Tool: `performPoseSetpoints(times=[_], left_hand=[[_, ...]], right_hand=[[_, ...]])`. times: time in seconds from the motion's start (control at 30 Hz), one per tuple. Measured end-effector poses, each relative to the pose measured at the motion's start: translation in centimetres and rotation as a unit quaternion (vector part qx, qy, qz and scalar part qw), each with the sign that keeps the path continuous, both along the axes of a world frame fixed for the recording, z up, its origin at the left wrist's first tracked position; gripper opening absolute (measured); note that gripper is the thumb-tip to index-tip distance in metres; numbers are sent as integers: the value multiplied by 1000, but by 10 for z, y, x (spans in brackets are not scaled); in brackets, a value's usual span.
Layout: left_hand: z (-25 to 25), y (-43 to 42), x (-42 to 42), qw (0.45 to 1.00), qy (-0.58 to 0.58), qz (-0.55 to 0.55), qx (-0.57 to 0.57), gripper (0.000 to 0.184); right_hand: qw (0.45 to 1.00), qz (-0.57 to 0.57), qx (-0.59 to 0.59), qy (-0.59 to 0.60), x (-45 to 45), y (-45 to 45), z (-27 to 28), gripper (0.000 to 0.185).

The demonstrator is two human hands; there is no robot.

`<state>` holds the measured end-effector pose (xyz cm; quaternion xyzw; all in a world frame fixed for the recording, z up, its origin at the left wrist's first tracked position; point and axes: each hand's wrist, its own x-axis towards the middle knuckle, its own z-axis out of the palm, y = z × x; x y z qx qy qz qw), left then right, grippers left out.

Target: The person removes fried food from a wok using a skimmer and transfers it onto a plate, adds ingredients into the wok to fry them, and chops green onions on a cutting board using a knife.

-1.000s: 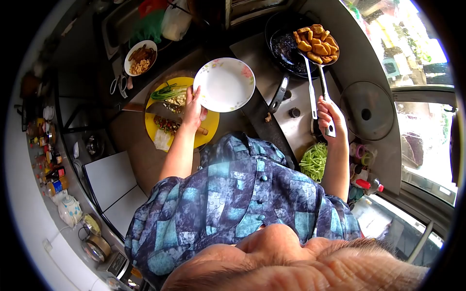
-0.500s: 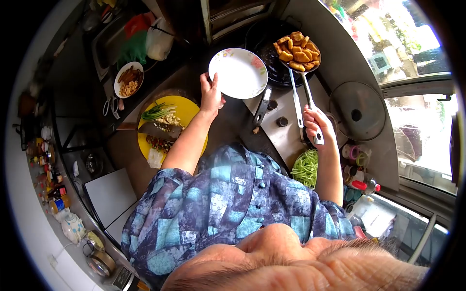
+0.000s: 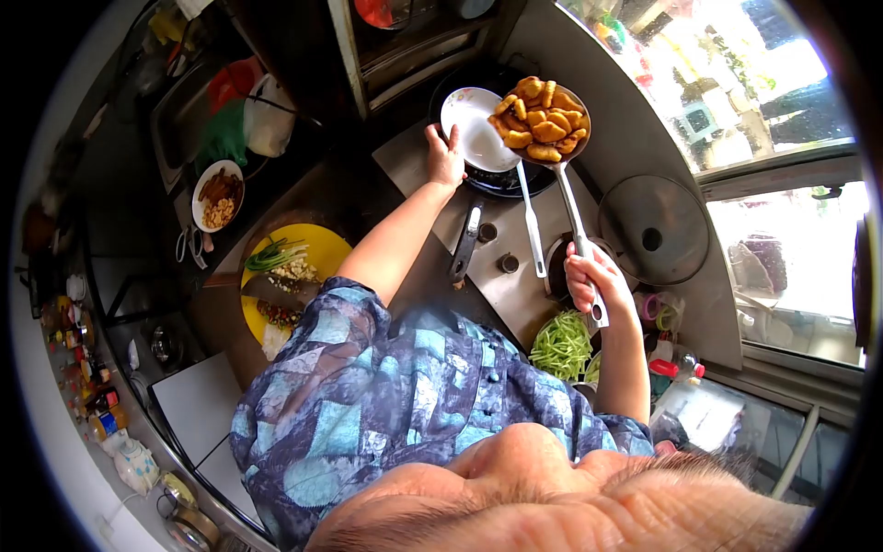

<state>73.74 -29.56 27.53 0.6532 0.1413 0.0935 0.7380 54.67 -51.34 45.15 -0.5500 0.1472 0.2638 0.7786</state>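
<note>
My left hand (image 3: pixel 446 158) grips the left rim of a white plate with a floral edge (image 3: pixel 478 138), held over the black pan (image 3: pixel 501 184). In my right hand (image 3: pixel 593 276) is the handle of a metal strainer (image 3: pixel 572 207), heaped with golden fried pieces (image 3: pixel 543 120). The strainer's left edge overlaps the plate's right side from above; whether they touch I cannot tell. A metal spatula (image 3: pixel 533 230) leans in the pan, its head hidden behind the plate and strainer.
Left of me, a yellow board (image 3: pixel 322 247) holds scallions, chopped bits and a knife. A bowl of food (image 3: pixel 218 195) and scissors (image 3: pixel 190 245) lie beyond. Shredded green vegetable (image 3: pixel 561 345) is near my right forearm. A glass lid (image 3: pixel 653 230) leans at the right wall.
My left hand has carried the plate toward the pan and strainer, so that the loaded strainer now overlaps it. The camera view has also shifted.
</note>
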Motion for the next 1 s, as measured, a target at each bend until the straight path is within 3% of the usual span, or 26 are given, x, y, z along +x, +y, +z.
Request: performPoseSetpoints(times=[0.17, 0.37, 0.7, 0.87, 1.0], left_hand=[[-9, -32, 28, 997, -13, -40, -61, 48], [11, -38, 10, 990, -3, -58, -132, 46], [16, -28, 7, 975, -10, -55, -217, 46], [26, -21, -4, 969, -13, -60, -240, 47], [24, -13, -11, 963, -25, -78, -258, 48]], right_hand=[[996, 5, -83, -20, 15, -3, 3, 12], [995, 6, -100, -7, 20, -13, 1, 12], [921, 17, -359, -150, 13, 4, -28, 12], [896, -25, -394, -203, 4, 14, -32, 12], [922, -35, -333, -197, -1, 17, -25, 11]])
